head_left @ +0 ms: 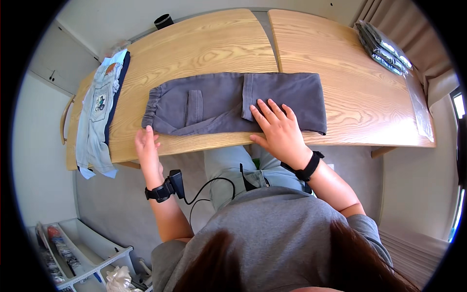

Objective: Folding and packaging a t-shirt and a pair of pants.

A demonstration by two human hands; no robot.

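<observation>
While your right hand lies palm down on the grey trousers, its fingers are spread and straight, resting flat by the stitched hem of the folded-over leg and gripping nothing. Your right thumb points left, at the near edge of the cloth. Your left hand is at the near corner of the elastic waistband, its fingers loosely curled and partly apart; you cannot tell from this view whether they pinch the fabric or only meet its edge. The trousers lie folded lengthwise in front of you, waistband to your left and the folded end to your right, spanning the seam between the left table and the right table. At the far left of the left table you have pale blue jeans laid over a navy garment, their near ends hanging past the table's edge, and a black round container stands beyond the far edge. On the right table, dark garments in clear plastic sit in the far right corner, with a clear plastic bag nearer you along the right edge. Both your wrists wear black straps, and a cable runs from the black device on the left one. Down at your lower left is a white bin with packaged things inside.
</observation>
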